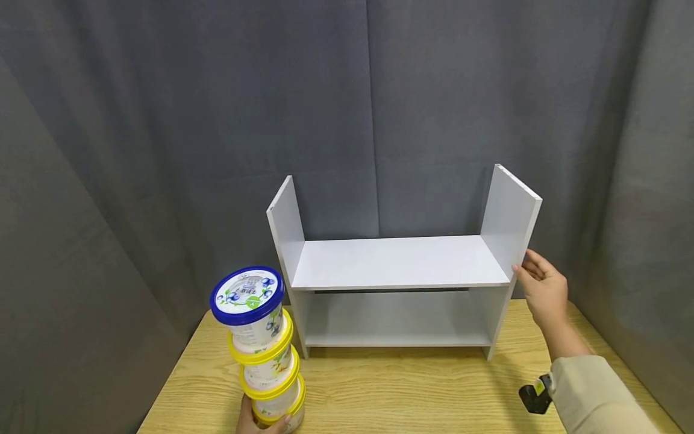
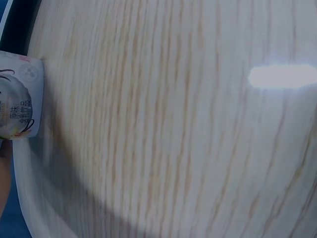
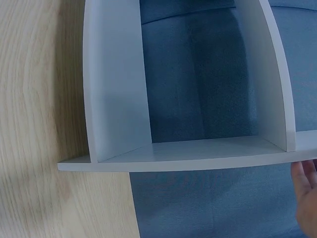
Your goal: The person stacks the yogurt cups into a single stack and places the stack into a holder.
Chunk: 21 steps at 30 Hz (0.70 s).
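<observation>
A leaning stack of several round tubs stands near the table's front left corner. The top tub has a blue lid [image 1: 246, 294]; those under it have yellow lids [image 1: 269, 374]. My left hand [image 1: 260, 424] grips the bottom tub at the frame's lower edge, mostly hidden. In the left wrist view a tub's printed side [image 2: 20, 99] shows at the far left. A grey two-tier shelf [image 1: 398, 262] stands at the back of the table. My right hand [image 1: 534, 274] is open with relaxed fingers at the front edge of the shelf's right side panel [image 1: 509, 217]; its fingertips [image 3: 307, 198] lie beside that panel [image 3: 198, 158].
The wooden table [image 1: 401, 392] stretches between the stack and the shelf. Grey curtains [image 1: 217, 120] close in behind and on both sides. A small black camera [image 1: 535, 396] sits on my right wrist by the beige sleeve [image 1: 591, 392].
</observation>
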Tool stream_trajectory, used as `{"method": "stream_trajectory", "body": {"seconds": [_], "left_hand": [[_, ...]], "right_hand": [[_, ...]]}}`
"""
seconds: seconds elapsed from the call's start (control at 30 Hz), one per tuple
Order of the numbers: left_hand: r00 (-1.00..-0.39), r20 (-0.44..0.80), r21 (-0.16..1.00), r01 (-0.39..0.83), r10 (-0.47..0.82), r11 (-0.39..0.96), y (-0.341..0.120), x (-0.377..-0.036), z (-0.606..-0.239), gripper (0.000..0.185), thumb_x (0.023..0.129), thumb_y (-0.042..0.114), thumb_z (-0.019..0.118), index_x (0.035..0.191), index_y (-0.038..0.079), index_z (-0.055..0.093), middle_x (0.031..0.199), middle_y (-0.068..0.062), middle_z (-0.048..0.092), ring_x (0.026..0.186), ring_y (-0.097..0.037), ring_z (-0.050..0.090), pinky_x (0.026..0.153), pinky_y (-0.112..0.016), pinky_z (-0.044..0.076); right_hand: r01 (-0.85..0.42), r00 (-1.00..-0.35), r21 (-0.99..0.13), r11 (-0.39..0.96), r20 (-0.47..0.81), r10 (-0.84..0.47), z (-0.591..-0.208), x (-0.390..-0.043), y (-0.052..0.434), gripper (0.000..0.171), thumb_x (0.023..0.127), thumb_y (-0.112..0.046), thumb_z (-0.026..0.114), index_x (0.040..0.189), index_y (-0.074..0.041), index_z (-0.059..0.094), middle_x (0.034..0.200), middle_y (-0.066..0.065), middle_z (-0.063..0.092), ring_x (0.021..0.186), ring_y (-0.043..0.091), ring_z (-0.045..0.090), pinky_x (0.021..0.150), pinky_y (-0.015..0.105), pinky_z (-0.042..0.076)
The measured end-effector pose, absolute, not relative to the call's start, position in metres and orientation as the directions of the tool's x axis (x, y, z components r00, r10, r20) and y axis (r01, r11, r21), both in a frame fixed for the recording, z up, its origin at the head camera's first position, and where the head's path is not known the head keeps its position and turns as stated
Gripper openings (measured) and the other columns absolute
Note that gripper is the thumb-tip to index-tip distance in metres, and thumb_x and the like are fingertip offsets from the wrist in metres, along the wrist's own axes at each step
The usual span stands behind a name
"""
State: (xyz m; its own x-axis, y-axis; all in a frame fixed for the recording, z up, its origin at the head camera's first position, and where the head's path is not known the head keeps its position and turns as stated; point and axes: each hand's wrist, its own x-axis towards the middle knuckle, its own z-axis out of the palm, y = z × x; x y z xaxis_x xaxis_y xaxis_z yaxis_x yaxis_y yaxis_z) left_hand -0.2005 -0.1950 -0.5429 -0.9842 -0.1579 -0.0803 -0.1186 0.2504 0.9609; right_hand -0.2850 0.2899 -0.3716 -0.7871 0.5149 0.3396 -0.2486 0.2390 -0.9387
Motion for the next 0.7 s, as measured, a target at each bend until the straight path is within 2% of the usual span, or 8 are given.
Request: {"method": "stream_trajectory", "body": {"seconds": [0.33,0.7], "left_hand": [[-0.980,-0.142,0.958,-0.172,-0.140,0.228,-0.1983,-0.2016,-0.5415,0.100,0.061,0.032,0.084,0.135,0.009,0.020,0.129,-0.016,0.041,0.115,-0.033,0.047,0.098,-0.047,0.041],[-0.980,-0.119,0.943,-0.162,-0.163,0.291,-0.2012,-0.2020,-0.5401,0.098,0.061,0.034,0.084,0.134,0.006,0.025,0.124,-0.017,0.045,0.110,-0.032,0.050,0.094,-0.049,0.042]], "right_hand": [[-0.256,-0.769,-0.942,0.219,0.336,0.543,-0.3723,-0.2870,0.2871,0.043,0.085,0.003,0.058,0.126,0.008,0.048,0.075,-0.032,0.053,0.073,-0.018,0.051,0.069,-0.001,0.043],[-0.208,-0.758,-0.934,0.291,0.342,0.556,-0.3709,-0.2836,0.2824,0.041,0.087,-0.001,0.058,0.127,0.001,0.051,0.085,-0.025,0.055,0.076,-0.018,0.050,0.070,0.000,0.044]]}}
